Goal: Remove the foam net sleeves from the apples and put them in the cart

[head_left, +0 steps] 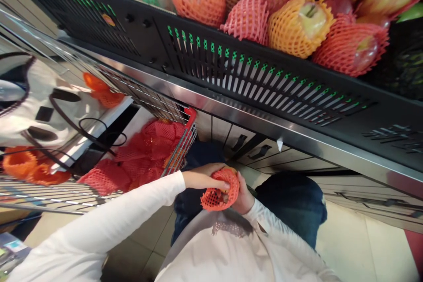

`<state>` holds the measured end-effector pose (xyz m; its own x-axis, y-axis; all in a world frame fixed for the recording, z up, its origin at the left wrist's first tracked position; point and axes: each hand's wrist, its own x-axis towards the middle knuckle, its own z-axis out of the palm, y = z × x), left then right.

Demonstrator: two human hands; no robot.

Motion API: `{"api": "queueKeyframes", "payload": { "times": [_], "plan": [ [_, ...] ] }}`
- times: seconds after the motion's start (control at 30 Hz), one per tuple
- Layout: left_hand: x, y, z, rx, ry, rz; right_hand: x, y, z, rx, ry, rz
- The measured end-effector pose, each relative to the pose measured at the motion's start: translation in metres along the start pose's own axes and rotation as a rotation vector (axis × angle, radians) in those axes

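Note:
Close in front of my body, both hands are on an orange-red foam net sleeve (216, 200). My left hand (205, 176) reaches over from the left, its fingers bent into the sleeve's opening. From the other side my right hand (243, 197) wraps round the sleeve, its fingers partly hidden behind it. A small yellowish patch shows inside the sleeve; whether it is fruit I cannot tell. The sleeve's loose open end points down and to the left.
A black slatted display edge (264, 83) crosses above my hands, with net-wrapped apples (299, 26) behind it. At the left stands a wire shopping cart (178, 152) holding red foam nets (140, 152), orange foam nets (105, 94) and a white bag (36, 92). Cabinet drawers (370, 196) lie below the display.

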<state>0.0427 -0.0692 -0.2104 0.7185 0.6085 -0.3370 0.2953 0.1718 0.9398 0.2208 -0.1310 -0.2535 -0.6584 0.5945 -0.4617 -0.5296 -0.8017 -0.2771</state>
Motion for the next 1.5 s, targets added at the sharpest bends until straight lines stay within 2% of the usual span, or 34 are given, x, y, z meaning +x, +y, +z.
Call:
{"api": "queueKeyframes", "payload": {
  "times": [0.13, 0.23, 0.3, 0.43, 0.53, 0.67, 0.73, 0.83, 0.93, 1.03, 1.27, 1.33, 1.5],
  "plan": [
    [-0.002, 0.007, 0.001, 0.013, 0.058, -0.012, -0.003, -0.004, 0.004, -0.032, -0.02, 0.018],
    [-0.002, 0.01, 0.0, 0.08, 0.172, 0.034, -0.006, -0.006, 0.007, -0.075, -0.041, -0.014],
    [-0.002, 0.01, 0.0, 0.077, 0.255, 0.076, -0.009, -0.008, 0.008, -0.132, -0.114, -0.067],
    [-0.001, 0.012, 0.003, -0.153, 0.38, 0.183, -0.014, -0.019, 0.005, -0.289, -0.247, -0.154],
    [-0.002, 0.018, 0.006, -0.268, 0.452, 0.224, -0.018, -0.038, 0.004, -0.497, -0.237, -0.164],
    [-0.002, 0.023, 0.002, -0.362, 0.521, 0.196, -0.027, -0.064, 0.01, -0.787, -0.174, -0.163],
    [-0.001, 0.021, -0.001, -0.415, 0.52, 0.198, -0.03, -0.073, 0.012, -0.786, -0.049, -0.286],
    [0.001, 0.014, -0.002, -0.485, 0.443, 0.233, -0.028, -0.08, 0.014, -0.552, 0.164, -0.536],
    [0.001, 0.008, 0.0, -0.553, 0.406, 0.185, -0.018, -0.08, 0.018, -0.375, 0.249, -0.58],
    [0.001, 0.005, 0.002, -0.657, 0.415, 0.115, -0.006, -0.066, 0.02, -0.347, 0.253, -0.55],
    [0.003, 0.004, 0.0, -0.937, 0.419, 0.064, 0.002, -0.018, 0.021, -0.349, 0.155, -0.416],
    [0.004, 0.006, 0.0, -0.956, 0.427, 0.037, 0.0, -0.018, 0.022, -0.386, 0.145, -0.473],
    [0.005, 0.007, 0.001, -0.907, 0.412, -0.009, -0.013, -0.032, 0.024, -0.717, 0.127, -0.798]
  ]
}}
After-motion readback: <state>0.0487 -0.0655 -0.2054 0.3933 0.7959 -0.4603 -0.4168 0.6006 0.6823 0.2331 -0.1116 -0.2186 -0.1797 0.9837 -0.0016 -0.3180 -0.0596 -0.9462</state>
